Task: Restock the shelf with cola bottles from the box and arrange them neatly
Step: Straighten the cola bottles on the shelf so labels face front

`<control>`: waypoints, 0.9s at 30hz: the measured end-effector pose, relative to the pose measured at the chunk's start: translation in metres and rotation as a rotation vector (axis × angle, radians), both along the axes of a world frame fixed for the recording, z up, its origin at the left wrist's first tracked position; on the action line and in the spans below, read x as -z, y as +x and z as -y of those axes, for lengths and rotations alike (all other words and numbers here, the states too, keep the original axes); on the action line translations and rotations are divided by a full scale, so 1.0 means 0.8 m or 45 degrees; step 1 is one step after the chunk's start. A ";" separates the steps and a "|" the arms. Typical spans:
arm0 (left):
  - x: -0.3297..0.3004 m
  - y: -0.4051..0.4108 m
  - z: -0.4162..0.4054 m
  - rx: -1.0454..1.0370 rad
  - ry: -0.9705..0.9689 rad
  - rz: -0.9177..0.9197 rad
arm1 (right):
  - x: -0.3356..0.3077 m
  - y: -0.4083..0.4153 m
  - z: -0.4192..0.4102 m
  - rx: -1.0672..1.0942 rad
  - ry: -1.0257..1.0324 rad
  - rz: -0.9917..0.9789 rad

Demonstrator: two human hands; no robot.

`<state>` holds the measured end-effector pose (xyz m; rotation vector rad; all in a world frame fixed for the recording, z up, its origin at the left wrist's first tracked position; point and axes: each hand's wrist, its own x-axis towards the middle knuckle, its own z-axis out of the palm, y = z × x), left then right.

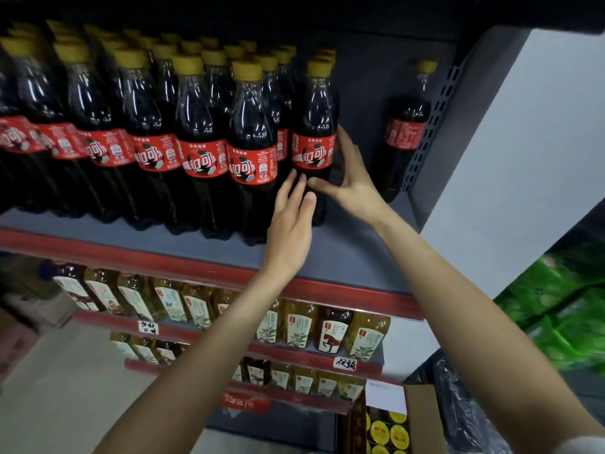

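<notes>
Rows of cola bottles with red labels and yellow caps fill the grey shelf (196,247). The rightmost front cola bottle (314,126) stands at the end of the rows. My left hand (289,221) lies with straight fingers against its lower left side. My right hand (352,178) is spread around its right side, thumb at the front and fingers behind the label. A lone cola bottle (406,126) stands apart at the shelf's far right. The cardboard box (419,417) sits on the floor at lower right, with several yellow caps (389,430) showing inside.
A bare stretch of shelf lies between the rows and the lone bottle. The perforated upright (432,122) and a white wall (523,142) bound the right side. Tea bottles (301,326) fill the lower shelves. Green packs (563,309) are stacked at right.
</notes>
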<state>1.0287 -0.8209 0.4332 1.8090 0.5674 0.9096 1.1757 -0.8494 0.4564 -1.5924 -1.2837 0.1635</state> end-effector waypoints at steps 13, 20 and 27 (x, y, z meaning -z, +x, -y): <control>0.015 -0.003 -0.002 -0.086 0.209 -0.098 | 0.006 0.022 0.029 0.191 0.207 0.000; 0.014 0.007 -0.005 -0.157 0.583 -0.261 | 0.026 0.072 0.029 0.873 0.128 0.218; 0.014 0.007 -0.006 -0.184 0.595 -0.265 | 0.018 0.095 0.007 1.152 -0.058 0.295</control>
